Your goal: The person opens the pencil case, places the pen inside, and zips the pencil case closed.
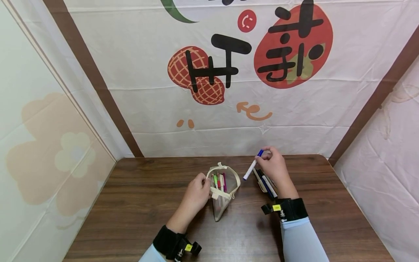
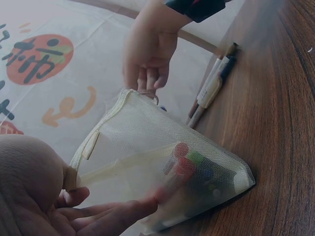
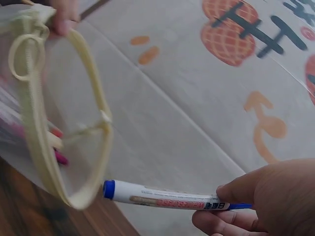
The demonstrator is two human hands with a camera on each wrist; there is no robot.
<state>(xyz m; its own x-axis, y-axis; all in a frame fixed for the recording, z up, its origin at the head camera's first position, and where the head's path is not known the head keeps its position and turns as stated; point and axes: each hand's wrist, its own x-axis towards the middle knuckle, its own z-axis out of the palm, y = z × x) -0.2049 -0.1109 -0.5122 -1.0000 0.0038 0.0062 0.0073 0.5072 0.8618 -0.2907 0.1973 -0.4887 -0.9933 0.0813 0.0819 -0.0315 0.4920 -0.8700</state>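
Note:
A cream mesh pencil case stands unzipped on the table, several coloured pens inside it. My left hand grips its rim at the left side, and the left wrist view shows the fingers against the mesh. To the right of the case, my right hand pinches a white marker with a blue cap near its capped end. In the right wrist view the marker's blue tail end points toward the open mouth of the case, apart from it.
Several more pens lie side by side on the wooden table under my right hand. A printed white cloth hangs behind the table's far edge, with further cloth on both sides.

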